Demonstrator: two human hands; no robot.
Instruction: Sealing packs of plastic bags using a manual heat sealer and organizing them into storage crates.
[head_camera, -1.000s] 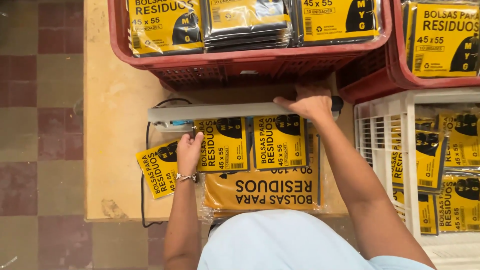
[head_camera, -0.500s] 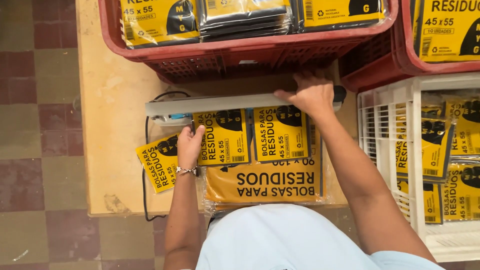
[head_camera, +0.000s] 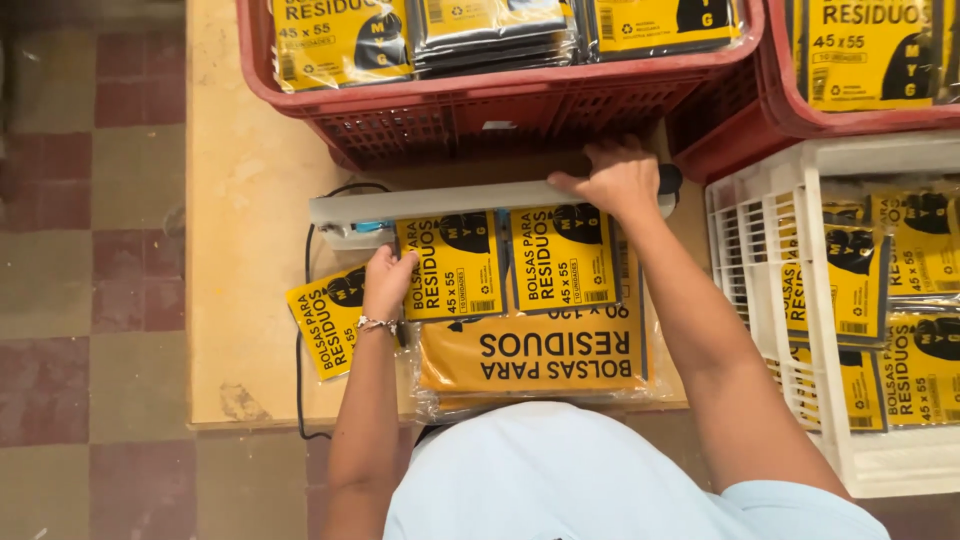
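Observation:
My right hand (head_camera: 618, 180) presses down on the right end of a long grey sealer bar (head_camera: 440, 203) on the wooden table (head_camera: 240, 250). Two yellow-and-black bag packets (head_camera: 452, 265) (head_camera: 562, 257) lie side by side with their top edges under the bar. My left hand (head_camera: 386, 284) rests on the left edge of the left packet, fingers on its plastic. Another small yellow packet (head_camera: 325, 318) lies left of that hand. A larger yellow packet (head_camera: 535, 350) sits below the two, near the table's front edge.
A red crate (head_camera: 520, 100) full of yellow packets stands behind the sealer, with a second red crate (head_camera: 790, 110) to its right. A white crate (head_camera: 800, 330) of packets sits at the right. A black cable (head_camera: 300, 330) runs down the table. Tiled floor lies left.
Both hands stay in place on the bar and the packet. The view has shifted slightly, so the table and crates sit a little lower and more to the right.

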